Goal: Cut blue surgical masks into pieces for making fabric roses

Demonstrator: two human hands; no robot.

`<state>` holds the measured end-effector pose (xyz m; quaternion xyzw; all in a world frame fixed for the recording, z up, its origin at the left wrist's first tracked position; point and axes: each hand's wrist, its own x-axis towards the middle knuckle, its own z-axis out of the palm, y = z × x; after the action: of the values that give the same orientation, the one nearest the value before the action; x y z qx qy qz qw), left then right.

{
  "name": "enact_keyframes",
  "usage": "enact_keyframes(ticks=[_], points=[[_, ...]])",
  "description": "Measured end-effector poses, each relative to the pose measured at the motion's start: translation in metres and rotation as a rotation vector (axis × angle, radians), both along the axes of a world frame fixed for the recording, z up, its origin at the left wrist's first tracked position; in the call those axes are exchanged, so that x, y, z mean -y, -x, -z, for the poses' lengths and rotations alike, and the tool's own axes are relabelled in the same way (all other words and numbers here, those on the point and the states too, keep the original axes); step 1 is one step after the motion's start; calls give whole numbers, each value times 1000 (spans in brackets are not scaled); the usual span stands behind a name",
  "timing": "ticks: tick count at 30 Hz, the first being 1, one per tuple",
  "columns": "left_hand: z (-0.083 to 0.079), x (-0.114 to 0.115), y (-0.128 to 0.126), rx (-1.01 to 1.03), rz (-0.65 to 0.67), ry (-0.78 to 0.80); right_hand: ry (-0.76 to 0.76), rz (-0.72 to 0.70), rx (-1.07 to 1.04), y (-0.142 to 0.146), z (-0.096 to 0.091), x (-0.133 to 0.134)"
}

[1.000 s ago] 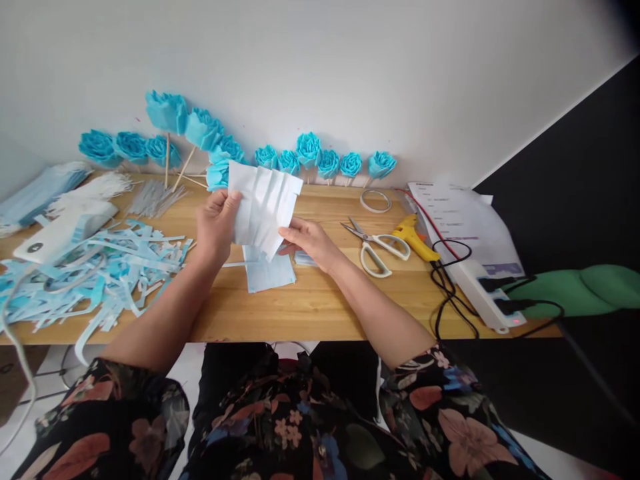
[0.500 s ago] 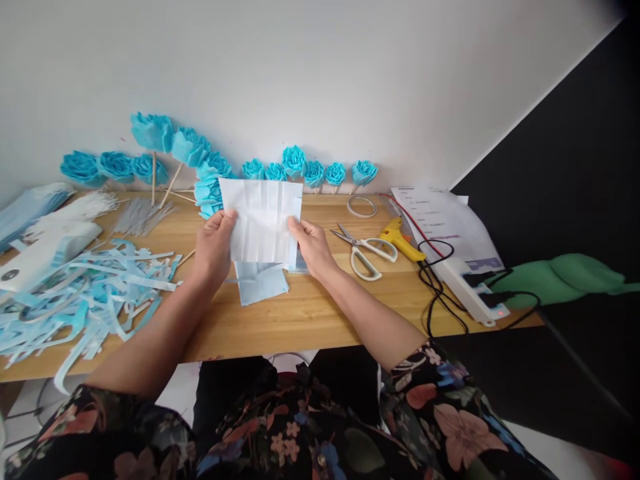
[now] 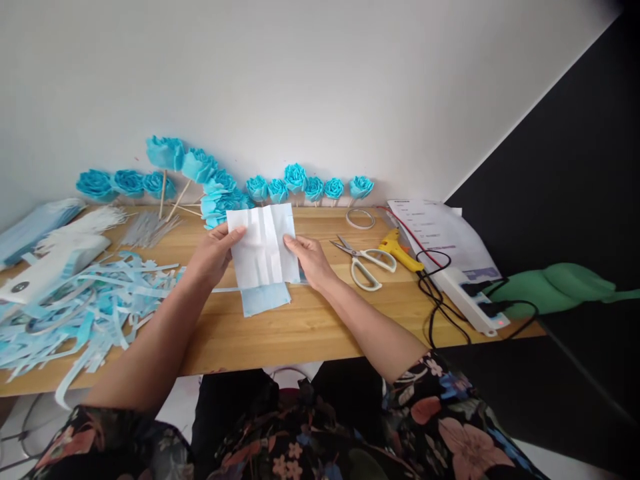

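A white pleated sheet is held by both hands above the desk, its face turned toward the wearer. At its nine o'clock edge it is gripped by the left hand, the thumb laid on the near face and the fingers largely hidden behind. At its three o'clock edge it is gripped in like manner by the right hand. Folds are seen to run from top to bottom of the sheet.

At six o'clock from it, a light-blue sheet is noted on the desk, its upper part hidden; whether the two sheets touch cannot be determined.

At three o'clock, scissors are found lying with blades parted, and just beyond them a yellow glue gun. A ring-shaped roll is placed between two and three o'clock. Farther out, a white power strip, with black plugs inserted, is located between three and four o'clock, beside printed papers.

Between eight and nine o'clock, cut blue and white strips are heaped. Blue flowers on sticks are ranged along the wall from ten to two o'clock.
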<state>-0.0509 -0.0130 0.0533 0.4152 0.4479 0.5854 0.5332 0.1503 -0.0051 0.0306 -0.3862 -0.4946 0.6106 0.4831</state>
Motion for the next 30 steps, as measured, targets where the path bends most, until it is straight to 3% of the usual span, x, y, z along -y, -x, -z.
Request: enact_keyframes(ticks=[7,10,14,20,22,25,28,30], points=[[2,7,-12,-50,-29,68,26,-87,-78,-1,-3,-3],[7,7,-13,-96,-30,35,-50,-18,-9,-1,-2,-2],[11,5,-10,-101,-130,-22,-205,157,43,-1,0,-1],[8,7,-10,-96,-154,17,-245,177,99,-2,1,0],[8,8,-11,-76,-154,4,-197,145,71,-1,1,-1],[11,6,-11,-41,-206,-44,-125,-14,21,0,2,0],[13,3,-10,-13,-265,-75,-130,-165,51,1,5,2],[13,1,-10,23,-270,-65,-160,-173,109,1,6,3]])
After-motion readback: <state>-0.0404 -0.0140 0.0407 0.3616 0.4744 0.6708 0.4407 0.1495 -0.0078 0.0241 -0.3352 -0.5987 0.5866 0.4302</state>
